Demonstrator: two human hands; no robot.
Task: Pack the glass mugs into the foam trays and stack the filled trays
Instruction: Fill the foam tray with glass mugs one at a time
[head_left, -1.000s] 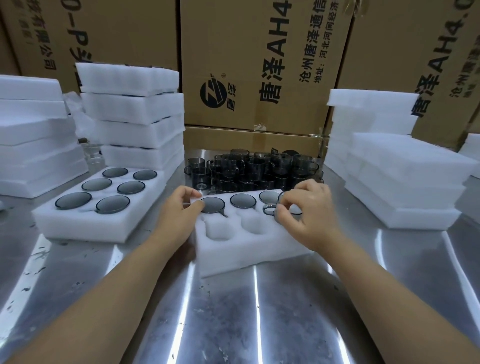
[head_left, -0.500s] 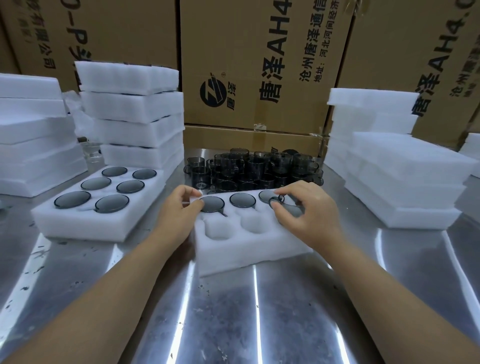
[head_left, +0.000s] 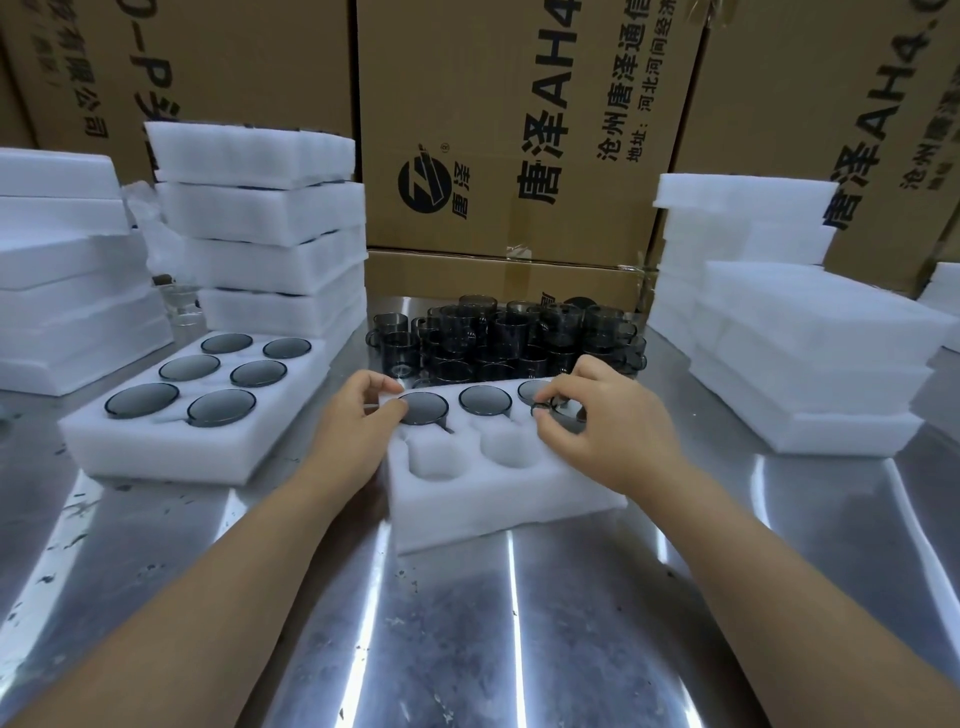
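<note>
Fingers (head_left: 582, 374) of the right hand (head_left: 618, 431) are curled close round a smoky glass mug (head_left: 535, 392), pinching by its ring handle as it sits in the far-right pocket of the working tray (head_left: 498, 493), in the middle of the surface (head_left: 467, 623). Across from it, the left hand (head_left: 353, 426) pinches that tray's far-left corner, thumb beside the first mug's rim, bracing it.

Handling call: thin glass like this is probably light, slick and brittle. The handle or the wall is the place to grip, lowering straight so it doesn't clink a neighbour. The foam looks soft and featherweight, likely to slide, so a steadying hand makes sense.

Now the count. Three mugs fill the far row. Two near pockets gape empty, and a third is hidden under the right hand. The filled tray (head_left: 156, 447) toward the left edge carries six, a full house. Loose mugs (head_left: 509, 332) crowd toward the far edge, too overlapped to count. Foam stacks (head_left: 270, 218) flank both sides.
</note>
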